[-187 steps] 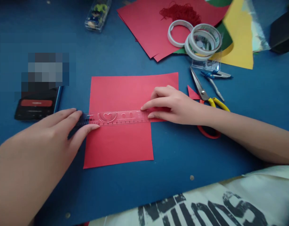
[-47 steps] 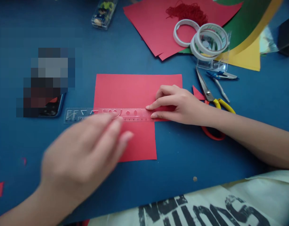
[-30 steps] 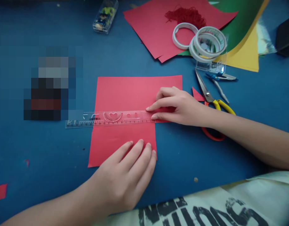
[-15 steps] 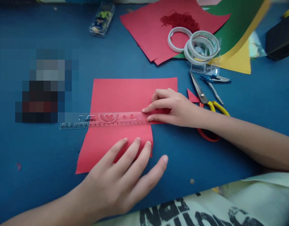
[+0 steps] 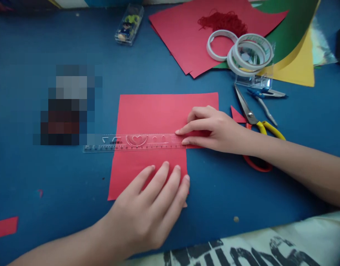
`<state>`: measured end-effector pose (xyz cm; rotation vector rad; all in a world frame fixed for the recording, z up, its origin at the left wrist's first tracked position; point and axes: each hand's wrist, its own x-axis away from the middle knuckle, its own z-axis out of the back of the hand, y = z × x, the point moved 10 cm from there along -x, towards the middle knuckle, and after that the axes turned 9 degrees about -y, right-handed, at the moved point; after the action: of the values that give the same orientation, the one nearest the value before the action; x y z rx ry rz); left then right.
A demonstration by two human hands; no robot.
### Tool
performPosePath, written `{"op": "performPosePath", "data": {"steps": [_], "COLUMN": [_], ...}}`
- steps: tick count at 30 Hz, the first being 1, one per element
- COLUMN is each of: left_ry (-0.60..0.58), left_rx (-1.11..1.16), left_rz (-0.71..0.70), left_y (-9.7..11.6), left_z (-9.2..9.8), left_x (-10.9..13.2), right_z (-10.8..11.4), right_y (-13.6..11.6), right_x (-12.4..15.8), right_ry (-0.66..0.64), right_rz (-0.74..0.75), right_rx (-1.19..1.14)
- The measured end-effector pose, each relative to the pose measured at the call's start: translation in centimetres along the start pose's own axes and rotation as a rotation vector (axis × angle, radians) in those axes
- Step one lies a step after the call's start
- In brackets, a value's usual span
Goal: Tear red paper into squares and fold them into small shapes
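A clear plastic ruler (image 5: 137, 141) lies across a sheet of red paper (image 5: 161, 111), its left end sticking out past the paper over the table. My right hand (image 5: 214, 127) has thumb and forefinger on the ruler's right end, gripping it at its two long edges. Below the ruler, my left hand (image 5: 151, 203) rests its outstretched fingers on the narrower lower part of the red paper. Its fingers lie slightly apart, and the thumb is mostly hidden beneath the hand.
Scissors (image 5: 251, 117), a small red paper scrap (image 5: 236, 115) and a blue compass (image 5: 265, 93) lie right of the paper. Behind are tape rolls (image 5: 222, 58), red yarn (image 5: 223, 22), coloured sheets (image 5: 172, 33) and a clear case (image 5: 129, 24). A red strip (image 5: 5, 227) lies left.
My left forefinger has drawn in toward the other fingers. The paper's lower part has straightened out and its lower left corner no longer slants outward. The whole view has shifted slightly.
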<state>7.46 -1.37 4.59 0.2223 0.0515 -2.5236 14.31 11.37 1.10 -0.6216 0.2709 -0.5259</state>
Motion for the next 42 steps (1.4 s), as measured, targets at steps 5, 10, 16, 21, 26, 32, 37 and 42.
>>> {"op": "performPosePath", "data": {"steps": [5,10,16,21,26,32,37,42], "left_ry": [0.0,-0.002,0.004,-0.068,-0.083,-0.055,-0.039,-0.048], "left_rx": [-0.039,-0.042,-0.112,-0.179,-0.064,-0.089,-0.147,-0.174], "left_rz": [-0.02,-0.034,-0.004,0.074,0.094,-0.101,-0.09,-0.001], "left_y": [0.8,1.0,0.5,-0.7,-1.2,1.3,1.2,0.0], "left_z": [0.3,0.2,0.6,0.3,0.4,0.7,0.6,-0.4], "left_x": [-0.1,-0.1,-0.6,-1.0,-0.2,0.7,0.6,-0.3], "right_z": [0.0,0.0,-0.1,0.0,0.0,0.0,0.0,0.0], "right_y": [-0.1,0.0,0.0,-0.1,0.0,0.0,-0.1,-0.1], "right_x": [0.0,0.0,0.0,0.0,0.0,0.0,0.0,-0.1], "right_ry": [-0.004,0.0,-0.005,-0.004,0.001,-0.004,0.001,-0.005], "right_rz": [0.0,0.002,0.001,0.006,0.009,-0.003,0.006,0.006], "right_rx": [-0.002,-0.005,-0.003,0.0,-0.007,0.0,0.008,0.004]}}
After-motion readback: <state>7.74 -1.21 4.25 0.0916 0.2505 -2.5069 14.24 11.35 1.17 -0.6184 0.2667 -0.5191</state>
